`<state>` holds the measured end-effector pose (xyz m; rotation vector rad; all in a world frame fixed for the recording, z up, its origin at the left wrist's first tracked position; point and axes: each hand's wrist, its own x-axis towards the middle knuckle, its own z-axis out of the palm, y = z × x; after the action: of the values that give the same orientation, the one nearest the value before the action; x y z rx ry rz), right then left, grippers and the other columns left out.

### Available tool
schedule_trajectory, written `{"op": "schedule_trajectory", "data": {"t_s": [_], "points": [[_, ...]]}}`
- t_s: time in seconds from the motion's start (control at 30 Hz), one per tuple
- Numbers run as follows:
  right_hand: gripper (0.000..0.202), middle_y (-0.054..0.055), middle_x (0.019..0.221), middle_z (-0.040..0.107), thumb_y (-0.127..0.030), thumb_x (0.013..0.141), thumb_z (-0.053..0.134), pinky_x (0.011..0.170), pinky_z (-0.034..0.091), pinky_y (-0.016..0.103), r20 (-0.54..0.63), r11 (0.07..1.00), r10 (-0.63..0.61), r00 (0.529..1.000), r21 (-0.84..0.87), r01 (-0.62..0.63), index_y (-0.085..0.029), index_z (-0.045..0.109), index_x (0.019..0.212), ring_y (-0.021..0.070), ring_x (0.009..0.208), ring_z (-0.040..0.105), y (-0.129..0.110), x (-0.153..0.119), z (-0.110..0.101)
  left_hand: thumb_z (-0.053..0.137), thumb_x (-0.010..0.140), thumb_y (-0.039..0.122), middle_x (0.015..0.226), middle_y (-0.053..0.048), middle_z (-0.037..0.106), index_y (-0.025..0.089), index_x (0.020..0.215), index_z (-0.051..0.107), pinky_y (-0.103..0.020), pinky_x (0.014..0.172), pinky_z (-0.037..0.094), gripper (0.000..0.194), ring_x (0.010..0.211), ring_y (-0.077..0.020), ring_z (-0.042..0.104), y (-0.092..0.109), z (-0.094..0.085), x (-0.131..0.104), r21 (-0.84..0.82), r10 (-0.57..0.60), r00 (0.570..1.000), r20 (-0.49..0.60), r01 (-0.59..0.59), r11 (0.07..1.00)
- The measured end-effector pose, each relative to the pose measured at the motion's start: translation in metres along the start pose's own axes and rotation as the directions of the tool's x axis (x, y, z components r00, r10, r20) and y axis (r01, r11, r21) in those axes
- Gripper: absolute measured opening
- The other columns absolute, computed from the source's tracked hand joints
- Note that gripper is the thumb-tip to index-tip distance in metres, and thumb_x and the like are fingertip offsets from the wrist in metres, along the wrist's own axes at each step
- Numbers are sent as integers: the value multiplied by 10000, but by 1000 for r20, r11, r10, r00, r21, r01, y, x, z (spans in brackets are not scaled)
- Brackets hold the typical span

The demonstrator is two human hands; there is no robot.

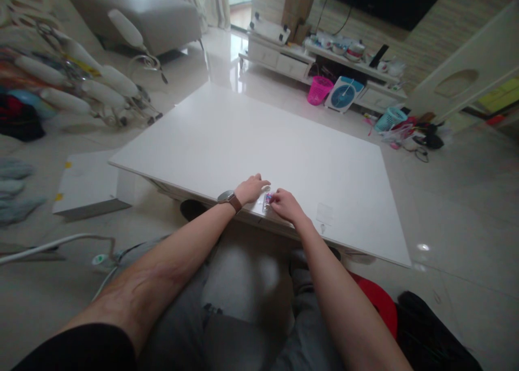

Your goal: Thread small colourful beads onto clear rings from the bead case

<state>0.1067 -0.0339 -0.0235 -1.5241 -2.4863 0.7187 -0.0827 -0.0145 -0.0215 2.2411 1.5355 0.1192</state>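
At the near edge of the desk (251, 138), my right hand (285, 205) has its fingers closed on the small shiny packet (267, 200); my left hand (250, 189) reaches beside it (gripping or not, I can't tell). Probably light, limp, slippery: best pinched by a side.

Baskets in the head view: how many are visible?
2: the pink basket, just left of the fan, and the light-blue basket, farther right. Others may be hidden.

Small packet (267, 200), details indistinct
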Motion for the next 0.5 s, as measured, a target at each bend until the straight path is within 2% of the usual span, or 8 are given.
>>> {"op": "schedule_trajectory", "data": {"t_s": [0.13, 0.27, 0.5], "points": [[206, 33, 875, 594, -137, 851, 575, 786, 424, 251, -83, 998, 66, 994, 28, -63, -185, 776, 859, 150, 812, 567, 0, 2, -2, 473, 980, 189, 1245, -108, 571, 295, 1317, 659, -352, 998, 470, 398, 1156, -242, 545, 2, 5, -2, 16, 8, 1000, -3, -8, 1000], [196, 30, 873, 593, -139, 845, 580, 785, 422, 252, -95, 997, 75, 993, 38, -72, -184, 771, 857, 149, 811, 567, 1, 1, -2, 468, 985, 215, 1222, -110, 576, 285, 1287, 676, -358, 965, 484, 374, 1145, -253, 536, -1, 7, -1, 28, -18, 1000, 2, 18, 999], [194, 34, 878, 607, -145, 854, 587, 790, 422, 254, -94, 996, 85, 992, 41, -82, -188, 776, 862, 149, 813, 575, -1, 1, -4, 524, 922, 148, 1173, -106, 608, 221, 1139, 716, -329, 898, 500, 299, 1108, -243, 566, -3, 7, 0, 82, -56, 998, -22, 58, 995]]}}
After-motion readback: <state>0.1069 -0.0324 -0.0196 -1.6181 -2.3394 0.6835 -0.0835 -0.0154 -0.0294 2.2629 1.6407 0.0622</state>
